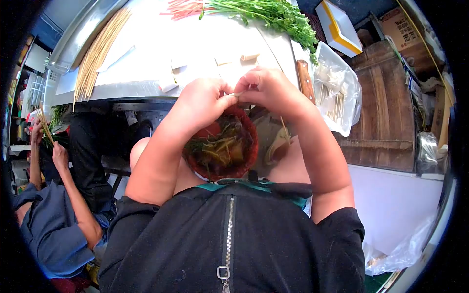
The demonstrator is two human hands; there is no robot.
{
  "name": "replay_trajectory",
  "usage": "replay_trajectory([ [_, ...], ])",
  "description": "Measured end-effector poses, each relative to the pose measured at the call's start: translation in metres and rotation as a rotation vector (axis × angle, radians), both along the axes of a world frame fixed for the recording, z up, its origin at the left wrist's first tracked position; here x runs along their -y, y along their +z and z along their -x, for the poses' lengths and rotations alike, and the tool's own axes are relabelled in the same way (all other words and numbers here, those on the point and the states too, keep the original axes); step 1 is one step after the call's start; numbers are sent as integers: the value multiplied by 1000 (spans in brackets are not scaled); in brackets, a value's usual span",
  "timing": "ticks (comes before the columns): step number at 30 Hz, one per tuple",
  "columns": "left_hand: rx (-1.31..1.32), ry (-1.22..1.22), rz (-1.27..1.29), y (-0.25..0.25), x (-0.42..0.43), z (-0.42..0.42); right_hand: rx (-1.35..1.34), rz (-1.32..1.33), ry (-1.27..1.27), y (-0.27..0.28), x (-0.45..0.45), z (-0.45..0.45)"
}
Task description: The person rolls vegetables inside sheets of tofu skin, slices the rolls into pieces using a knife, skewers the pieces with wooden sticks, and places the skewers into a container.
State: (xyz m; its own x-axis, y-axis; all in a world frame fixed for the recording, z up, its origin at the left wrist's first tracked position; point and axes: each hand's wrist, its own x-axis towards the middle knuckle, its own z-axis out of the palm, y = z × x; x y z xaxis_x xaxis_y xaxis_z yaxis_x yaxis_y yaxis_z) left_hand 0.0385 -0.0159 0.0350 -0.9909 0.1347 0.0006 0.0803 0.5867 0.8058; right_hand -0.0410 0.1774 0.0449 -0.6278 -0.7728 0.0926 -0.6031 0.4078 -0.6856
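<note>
Above the near edge of the white table [146, 53], my left hand [207, 100] and my right hand [264, 88] meet fingertip to fingertip. Both are closed in a pinch around something small and pale [238, 94], too small to name. Below my forearms, a red basket [253, 146] sits between my legs, holding greens and yellowish slices [224, 151]. A thin stick [283, 124] shows under my right wrist, near a pale piece of food by my leg. Short pale rolls [249, 57] lie on the table just beyond my hands.
Bamboo skewers [100, 51] lie at the table's left. Leafy green stalks [273, 17] and pink strips [183, 9] lie at the back. A wooden-handled knife [305, 80] and a plastic-lined tray [337, 93] with skewers are at right. Another person [63, 215] holds sticks at left.
</note>
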Motion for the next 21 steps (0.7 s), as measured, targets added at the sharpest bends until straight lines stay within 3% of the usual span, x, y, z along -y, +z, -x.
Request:
replay_trajectory([
  [2, 28, 0, 14, -2, 0, -1, -75, 2, 52, 0, 1, 3],
  [4, -128, 35, 63, -6, 0, -2, -53, -20, 42, 0, 3, 4],
  [8, -28, 42, -31, -3, 0, -2, -42, -78, 18, -1, 4, 8],
  [12, -197, 42, 99, -15, 0, 1, -79, -47, 43, -9, 2, 7],
  [14, -213, 41, 123, -18, 0, 3, -253, 86, -2, -16, 2, 6],
  [19, -299, 13, 182, -17, 3, 5, -160, 45, -83, -9, 5, -1],
  [21, -217, -31, 172, -14, 7, 5, -112, 1, -77, -6, 5, -4],
])
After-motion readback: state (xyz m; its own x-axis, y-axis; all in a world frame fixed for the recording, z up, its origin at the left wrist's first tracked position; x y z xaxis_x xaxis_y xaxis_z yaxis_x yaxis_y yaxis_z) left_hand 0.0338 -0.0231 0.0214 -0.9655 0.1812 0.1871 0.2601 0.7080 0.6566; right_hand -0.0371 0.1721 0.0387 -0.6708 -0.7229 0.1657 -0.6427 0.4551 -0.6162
